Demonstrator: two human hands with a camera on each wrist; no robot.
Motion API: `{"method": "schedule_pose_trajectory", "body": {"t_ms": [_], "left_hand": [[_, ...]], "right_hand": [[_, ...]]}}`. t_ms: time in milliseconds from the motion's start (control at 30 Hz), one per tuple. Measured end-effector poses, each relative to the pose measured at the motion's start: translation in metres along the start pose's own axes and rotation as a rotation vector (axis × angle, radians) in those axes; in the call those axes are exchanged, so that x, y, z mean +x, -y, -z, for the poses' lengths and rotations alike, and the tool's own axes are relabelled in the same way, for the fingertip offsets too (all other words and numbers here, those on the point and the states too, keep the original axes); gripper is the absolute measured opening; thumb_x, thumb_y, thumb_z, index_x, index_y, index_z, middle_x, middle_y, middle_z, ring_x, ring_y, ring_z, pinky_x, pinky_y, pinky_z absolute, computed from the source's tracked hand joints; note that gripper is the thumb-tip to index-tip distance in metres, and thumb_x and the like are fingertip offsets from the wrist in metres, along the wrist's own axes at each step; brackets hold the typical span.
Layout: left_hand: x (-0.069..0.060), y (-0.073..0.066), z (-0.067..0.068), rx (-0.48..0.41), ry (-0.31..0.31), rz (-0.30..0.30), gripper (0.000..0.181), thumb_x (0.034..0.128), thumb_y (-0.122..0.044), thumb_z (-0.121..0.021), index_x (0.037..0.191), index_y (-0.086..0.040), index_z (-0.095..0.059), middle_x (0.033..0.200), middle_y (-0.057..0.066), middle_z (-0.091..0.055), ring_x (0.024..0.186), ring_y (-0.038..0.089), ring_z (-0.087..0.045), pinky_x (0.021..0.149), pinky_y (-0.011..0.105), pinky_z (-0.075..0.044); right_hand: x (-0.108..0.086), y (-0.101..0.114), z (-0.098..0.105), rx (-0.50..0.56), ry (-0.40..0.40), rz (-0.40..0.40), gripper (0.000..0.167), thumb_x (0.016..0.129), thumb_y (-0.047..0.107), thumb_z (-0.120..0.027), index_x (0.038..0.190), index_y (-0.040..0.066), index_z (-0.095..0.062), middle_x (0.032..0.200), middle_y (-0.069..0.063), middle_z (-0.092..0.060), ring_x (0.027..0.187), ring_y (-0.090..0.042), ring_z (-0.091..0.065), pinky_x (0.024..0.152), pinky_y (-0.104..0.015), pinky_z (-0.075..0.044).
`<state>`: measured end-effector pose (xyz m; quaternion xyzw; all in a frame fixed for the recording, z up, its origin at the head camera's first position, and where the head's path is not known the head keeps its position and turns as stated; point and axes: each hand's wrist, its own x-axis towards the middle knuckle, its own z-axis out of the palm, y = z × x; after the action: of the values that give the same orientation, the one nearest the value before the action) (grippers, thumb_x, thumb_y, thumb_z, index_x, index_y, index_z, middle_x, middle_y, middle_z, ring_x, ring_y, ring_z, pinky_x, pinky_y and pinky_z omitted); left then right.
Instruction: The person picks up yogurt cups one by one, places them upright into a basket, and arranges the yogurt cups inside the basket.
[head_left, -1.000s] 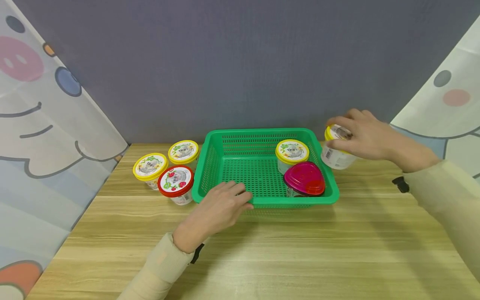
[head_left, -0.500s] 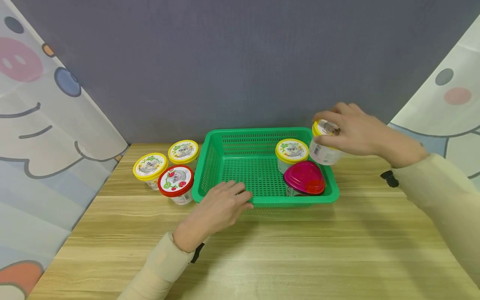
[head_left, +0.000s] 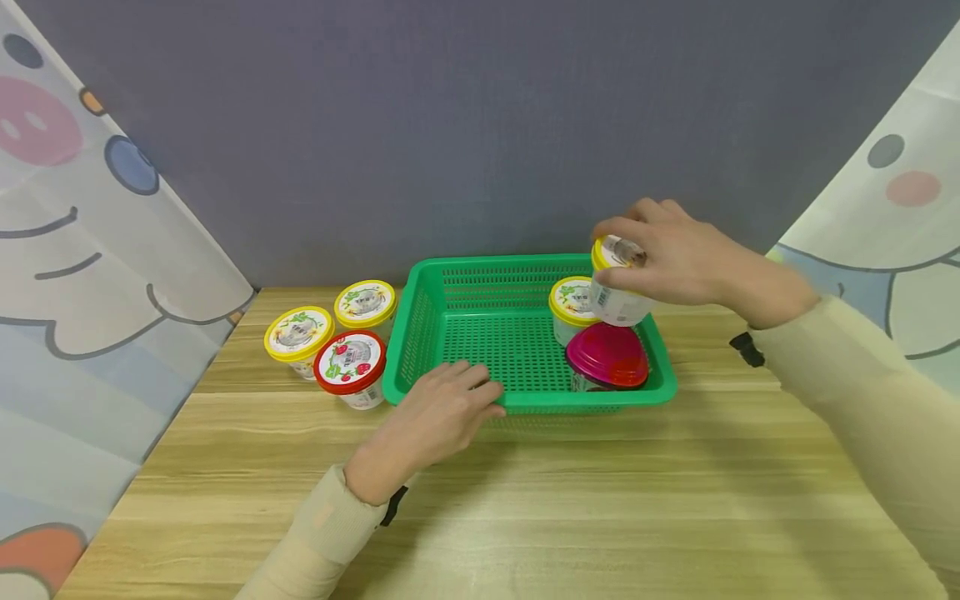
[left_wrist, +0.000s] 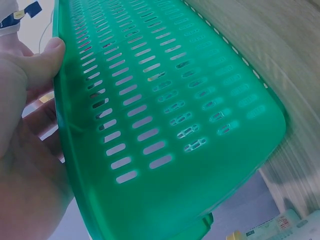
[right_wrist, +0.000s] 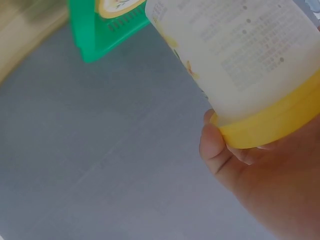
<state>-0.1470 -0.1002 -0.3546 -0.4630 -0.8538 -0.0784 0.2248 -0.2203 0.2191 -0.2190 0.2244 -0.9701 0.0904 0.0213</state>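
My right hand [head_left: 678, 262] grips a white cup with a yellow lid [head_left: 618, 304] by its lid, held above the right end of a green basket [head_left: 525, 400]. The right wrist view shows the fingers and thumb around the yellow rim [right_wrist: 275, 120] of that cup. Below it in the basket are another yellow-lidded cup [head_left: 573, 302] and a container with a magenta lid [head_left: 607, 357]. My left hand [head_left: 448, 408] holds the basket's front rim; in the left wrist view its thumb [left_wrist: 47, 62] lies over the green rim [left_wrist: 67, 135].
Left of the basket, on the wooden table [head_left: 480, 517], stand two yellow-lidded cups [head_left: 298, 333] [head_left: 366, 302] and a red-lidded cup [head_left: 351, 362]. A grey wall [head_left: 465, 133] rises behind the basket, with cartoon-printed cloth [head_left: 97, 250] at both sides.
My right hand has carried the yellow-lidded cup leftward, from beside the basket's right edge to over its right end. My left hand stays on the front rim.
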Motion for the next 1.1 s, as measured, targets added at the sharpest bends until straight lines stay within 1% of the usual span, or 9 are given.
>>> {"method": "schedule_pose_trajectory", "body": {"t_ms": [367,600,833,1100], "left_hand": [[0.000,0.000,-0.001,0.000,-0.011,0.001,0.013,0.0958,-0.025,-0.073,0.090,-0.015,-0.066,0.081,-0.004,-0.054,0.070,0.017,-0.046,0.061,0.027,-0.040],[0.000,0.000,0.000,0.001,-0.010,0.003,0.013,0.0957,-0.025,-0.073,0.091,-0.015,-0.066,0.081,-0.004,-0.054,0.070,0.017,-0.047,0.061,0.027,-0.040],[0.001,-0.001,0.000,0.007,-0.003,0.002,0.013,0.0960,-0.025,-0.073,0.091,-0.015,-0.067,0.082,-0.004,-0.055,0.070,0.017,-0.048,0.062,0.027,-0.041],[0.001,-0.001,0.000,0.002,0.011,0.009,0.011,0.0960,-0.026,-0.073,0.093,-0.016,-0.068,0.083,-0.004,-0.054,0.071,0.017,-0.048,0.063,0.027,-0.041]], "right_hand": [[0.009,0.017,-0.002,0.006,-0.003,0.040,0.051,0.096,0.053,-0.055,0.139,0.027,-0.057,0.132,-0.011,-0.050,0.117,-0.032,-0.041,0.077,-0.052,-0.051],[0.015,0.028,-0.003,0.003,0.008,0.061,0.053,0.096,0.055,-0.054,0.142,0.028,-0.055,0.135,-0.011,-0.048,0.119,-0.032,-0.041,0.079,-0.054,-0.050],[0.020,0.035,-0.007,0.008,0.006,0.088,0.053,0.095,0.052,-0.056,0.142,0.027,-0.056,0.135,-0.010,-0.049,0.117,-0.031,-0.042,0.078,-0.053,-0.051],[0.027,0.042,-0.013,0.005,0.014,0.110,0.055,0.094,0.054,-0.057,0.142,0.028,-0.056,0.133,-0.008,-0.050,0.114,-0.029,-0.044,0.079,-0.051,-0.050]]}}
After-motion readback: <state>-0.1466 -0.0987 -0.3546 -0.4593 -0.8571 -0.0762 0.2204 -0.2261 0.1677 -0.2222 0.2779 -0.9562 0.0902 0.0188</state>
